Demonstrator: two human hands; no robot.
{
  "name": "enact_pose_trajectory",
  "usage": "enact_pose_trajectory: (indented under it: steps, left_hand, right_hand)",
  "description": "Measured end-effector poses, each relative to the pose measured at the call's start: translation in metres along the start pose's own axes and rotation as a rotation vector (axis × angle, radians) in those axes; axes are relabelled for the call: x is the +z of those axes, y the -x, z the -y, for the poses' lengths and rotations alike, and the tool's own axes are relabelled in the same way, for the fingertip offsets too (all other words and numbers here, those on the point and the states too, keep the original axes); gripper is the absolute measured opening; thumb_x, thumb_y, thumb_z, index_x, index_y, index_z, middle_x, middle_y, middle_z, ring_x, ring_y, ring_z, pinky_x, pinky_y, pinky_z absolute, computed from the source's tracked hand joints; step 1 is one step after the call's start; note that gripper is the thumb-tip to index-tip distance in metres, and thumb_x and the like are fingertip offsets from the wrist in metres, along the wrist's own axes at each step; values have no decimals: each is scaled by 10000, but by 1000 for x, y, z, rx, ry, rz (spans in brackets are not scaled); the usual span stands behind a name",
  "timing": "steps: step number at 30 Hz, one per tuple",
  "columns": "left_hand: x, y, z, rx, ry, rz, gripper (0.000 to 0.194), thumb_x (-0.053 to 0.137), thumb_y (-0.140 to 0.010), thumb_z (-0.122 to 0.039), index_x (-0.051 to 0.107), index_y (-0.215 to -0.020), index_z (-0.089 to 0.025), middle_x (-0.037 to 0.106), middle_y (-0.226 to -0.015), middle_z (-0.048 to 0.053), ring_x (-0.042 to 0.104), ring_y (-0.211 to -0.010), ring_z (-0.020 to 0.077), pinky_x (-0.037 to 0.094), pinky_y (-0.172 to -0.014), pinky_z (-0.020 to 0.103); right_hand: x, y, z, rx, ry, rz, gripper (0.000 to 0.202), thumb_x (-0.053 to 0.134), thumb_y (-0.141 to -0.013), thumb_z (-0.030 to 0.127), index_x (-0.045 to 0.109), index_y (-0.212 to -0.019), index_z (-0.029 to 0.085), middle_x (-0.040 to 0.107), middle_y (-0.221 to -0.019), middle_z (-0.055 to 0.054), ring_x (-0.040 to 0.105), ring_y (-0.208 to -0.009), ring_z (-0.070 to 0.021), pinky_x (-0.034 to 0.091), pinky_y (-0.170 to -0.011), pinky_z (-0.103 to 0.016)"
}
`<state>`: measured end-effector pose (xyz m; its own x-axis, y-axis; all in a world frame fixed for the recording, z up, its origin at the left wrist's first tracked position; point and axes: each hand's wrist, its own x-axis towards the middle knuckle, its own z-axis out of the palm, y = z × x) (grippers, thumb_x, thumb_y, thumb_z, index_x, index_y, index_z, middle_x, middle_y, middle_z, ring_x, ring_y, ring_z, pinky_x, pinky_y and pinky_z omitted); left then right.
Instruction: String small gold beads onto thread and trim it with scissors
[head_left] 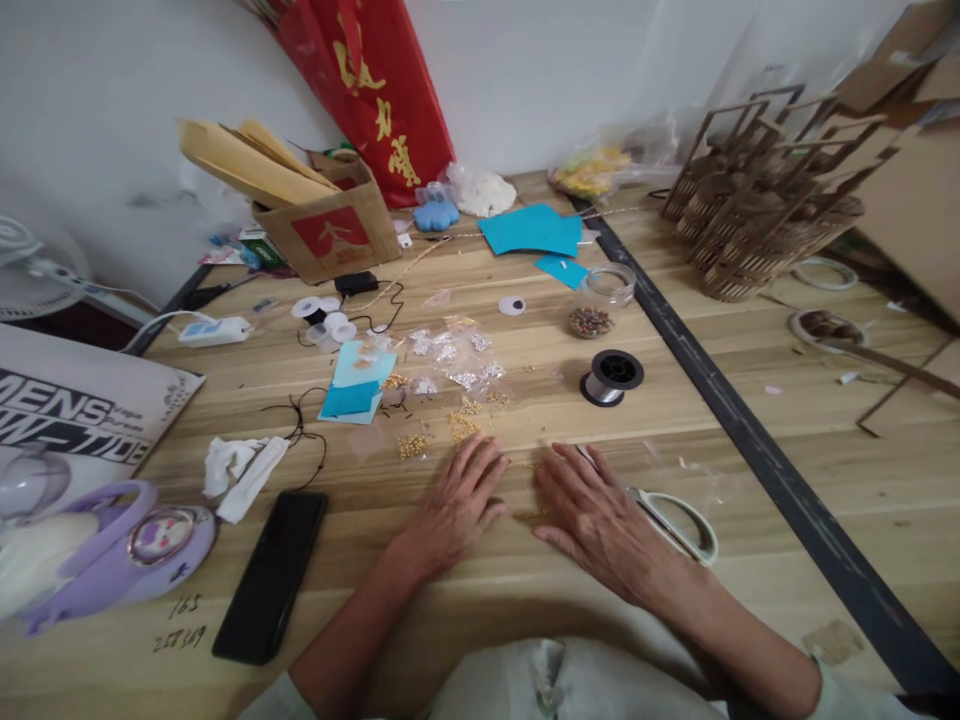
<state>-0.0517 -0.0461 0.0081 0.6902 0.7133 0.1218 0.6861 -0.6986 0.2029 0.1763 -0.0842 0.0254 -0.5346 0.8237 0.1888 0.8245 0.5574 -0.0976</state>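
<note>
Palm down on the wooden table, my left hand [459, 505] has its fingers stretched out close to scattered gold beads [465, 420]. A small bag of gold beads [413, 446] lies just left of its fingertips. My right hand [596, 520] also rests flat with fingers extended, partly covering a pair of scissors [701, 530] with pale handles. Thin gold chain-like pieces [523, 463] lie on the wood between the two hands. Whatever may be under the palms is hidden. Beyond my right hand stands a black spool of clear thread [611, 378].
Small bags of silvery bits [450, 355] and blue cards [352, 385] lie further back. A jar of beads [592, 318] stands beyond the spool. At left are a phone [271, 577] and a purple item [142, 545]. Wooden baskets [765, 200] stand back right; a dark strip [720, 420] crosses the table.
</note>
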Motion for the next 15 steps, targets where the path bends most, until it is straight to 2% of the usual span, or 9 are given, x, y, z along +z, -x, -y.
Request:
enact_pose_trajectory:
  steps: [15]
  left_hand:
    - [-1,-1,-1,27,25,-8,460,468,-937,-319,460,-1352,-123,401,-1473,149,241,-1423,304,312,-1136,518]
  right_hand:
    - [1,-2,-2,7,16,44,546,444,-938,496,556,-1273,79,515,-1363,-188,346,-1340,-341,270,-1104,-537]
